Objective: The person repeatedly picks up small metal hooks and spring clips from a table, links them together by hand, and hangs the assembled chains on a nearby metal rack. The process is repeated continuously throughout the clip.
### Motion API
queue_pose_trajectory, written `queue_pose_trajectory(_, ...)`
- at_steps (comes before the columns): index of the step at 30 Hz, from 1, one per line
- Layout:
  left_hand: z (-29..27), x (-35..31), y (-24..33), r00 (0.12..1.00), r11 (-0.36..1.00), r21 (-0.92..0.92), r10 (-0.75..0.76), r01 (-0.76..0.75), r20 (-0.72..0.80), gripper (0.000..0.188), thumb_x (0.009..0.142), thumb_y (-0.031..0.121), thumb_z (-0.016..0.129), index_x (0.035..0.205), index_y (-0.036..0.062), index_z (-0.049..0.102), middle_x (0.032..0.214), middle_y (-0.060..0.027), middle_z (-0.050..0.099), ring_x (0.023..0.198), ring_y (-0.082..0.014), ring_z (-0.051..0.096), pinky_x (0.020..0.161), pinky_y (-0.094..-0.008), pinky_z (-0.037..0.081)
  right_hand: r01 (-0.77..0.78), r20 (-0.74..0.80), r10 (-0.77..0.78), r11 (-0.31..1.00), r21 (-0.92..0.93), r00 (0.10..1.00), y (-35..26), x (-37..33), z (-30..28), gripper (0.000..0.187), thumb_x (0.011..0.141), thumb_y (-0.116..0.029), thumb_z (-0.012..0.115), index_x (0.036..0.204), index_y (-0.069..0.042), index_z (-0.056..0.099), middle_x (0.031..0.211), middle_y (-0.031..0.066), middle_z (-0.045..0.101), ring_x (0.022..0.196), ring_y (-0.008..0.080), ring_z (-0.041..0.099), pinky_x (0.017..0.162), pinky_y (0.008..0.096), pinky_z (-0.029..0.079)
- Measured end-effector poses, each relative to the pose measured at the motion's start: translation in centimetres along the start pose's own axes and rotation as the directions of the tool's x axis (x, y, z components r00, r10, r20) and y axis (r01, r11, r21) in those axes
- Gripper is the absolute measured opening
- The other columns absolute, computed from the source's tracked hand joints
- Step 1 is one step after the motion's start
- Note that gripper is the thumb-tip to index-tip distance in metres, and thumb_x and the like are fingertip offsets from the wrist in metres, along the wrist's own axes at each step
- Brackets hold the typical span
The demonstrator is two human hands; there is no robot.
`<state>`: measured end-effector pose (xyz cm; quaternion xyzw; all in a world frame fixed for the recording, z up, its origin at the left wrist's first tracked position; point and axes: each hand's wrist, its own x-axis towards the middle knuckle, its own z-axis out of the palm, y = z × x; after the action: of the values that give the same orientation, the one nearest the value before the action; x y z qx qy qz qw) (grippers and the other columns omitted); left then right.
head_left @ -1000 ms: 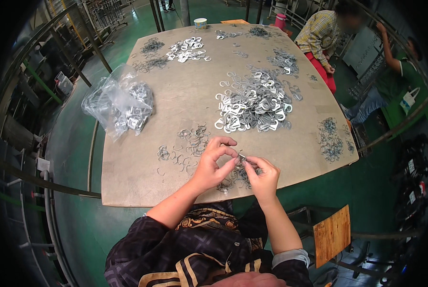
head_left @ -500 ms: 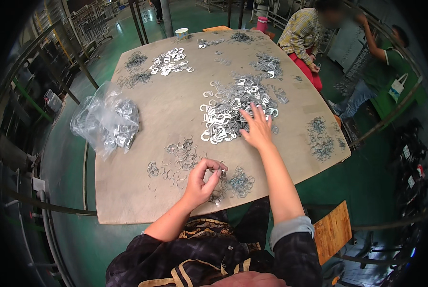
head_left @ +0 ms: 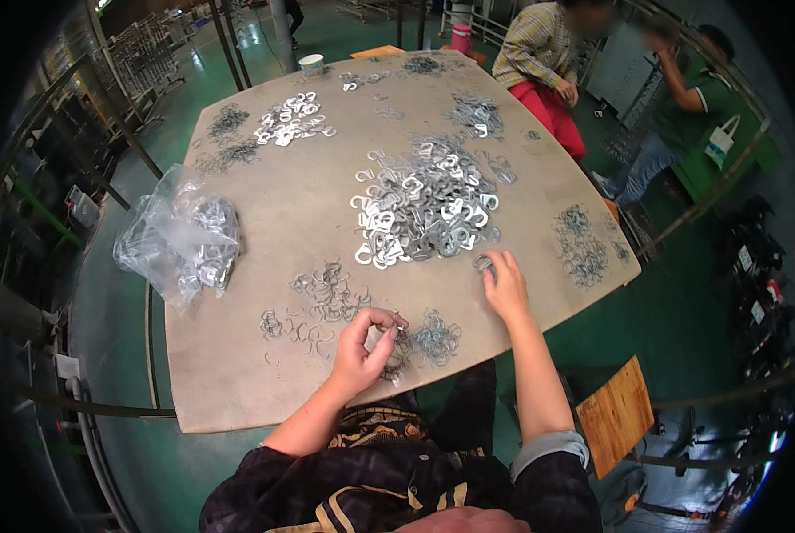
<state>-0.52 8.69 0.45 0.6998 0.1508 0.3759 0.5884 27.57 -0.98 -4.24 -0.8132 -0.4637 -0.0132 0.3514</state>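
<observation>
A large heap of silvery hook-shaped metal pieces [head_left: 429,195] lies in the middle of the table. Just off its near right edge, my right hand [head_left: 506,282] pinches one grey metal hook [head_left: 483,263] between thumb and fingers. My left hand [head_left: 362,351] is closed near the table's front edge, with a small wire clip [head_left: 401,327] at its fingertips, partly hidden by them. Thin wire clips [head_left: 331,293] are scattered beyond and left of that hand. A denser pile of wire clips [head_left: 437,338] sits to its right.
A clear plastic bag of metal pieces [head_left: 180,235] lies at the table's left edge. Smaller piles of hooks [head_left: 291,118] and wire clips [head_left: 584,247] dot the table [head_left: 238,364]. A wooden stool [head_left: 615,416] stands at right. Two people are beyond the right edge.
My right hand has drawn back from the heap toward me and now has a metal hook in its fingers. The left hand stays in nearly the same place, its clip still pinched.
</observation>
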Motion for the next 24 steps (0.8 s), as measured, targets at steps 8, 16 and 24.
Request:
queue_pose_trajectory(8, 1.0, -0.3, 1.7, 0.996, 1.0, 0.0, 0.011, -0.011, 0.085, 0.006, 0.087, 0.0, 0.056, 0.092, 0.0003, 0.053, 0.094, -0.0106, 0.065, 0.088, -0.0167, 0.061, 0.081, -0.0295, 0.047, -0.31, 0.046, 0.31, 0.951, -0.013, 0.95, 3.6, -3.8, -3.7, 0.028, 0.081, -0.009, 0.067, 0.108, -0.005, 0.068, 0.107, 0.0174, 0.059, 0.097, 0.035, 0.061, 0.086, 0.0412, 0.049)
queue_pose_trajectory(16, 1.9, -1.0, 2.1, 0.992, 0.999, 0.044, 0.021, -0.027, 0.126, 0.007, 0.086, -0.001, 0.058, 0.092, 0.0004, 0.055, 0.093, -0.0108, 0.066, 0.088, -0.0189, 0.064, 0.08, -0.0303, 0.049, 0.05, 0.066, -0.037, 0.975, -0.215, 0.997, 2.8, -6.1, -2.0, 0.028, 0.077, -0.01, 0.073, 0.104, -0.003, 0.07, 0.091, 0.0136, 0.059, 0.093, 0.0326, 0.06, 0.082, 0.0395, 0.05)
queue_pose_trajectory(24, 4.8, -0.9, 0.8, 0.975, 0.996, 0.074, 0.03, -0.048, 0.222, 0.009, 0.086, 0.002, 0.061, 0.093, 0.0015, 0.056, 0.089, -0.0115, 0.063, 0.088, -0.0249, 0.063, 0.08, -0.0329, 0.049, -0.081, -0.133, 0.085, 0.996, 0.033, 0.987, 3.3, -5.3, -0.8, 0.03, 0.086, -0.002, 0.063, 0.115, -0.001, 0.065, 0.092, 0.0106, 0.065, 0.082, 0.0227, 0.065, 0.073, 0.0336, 0.053)
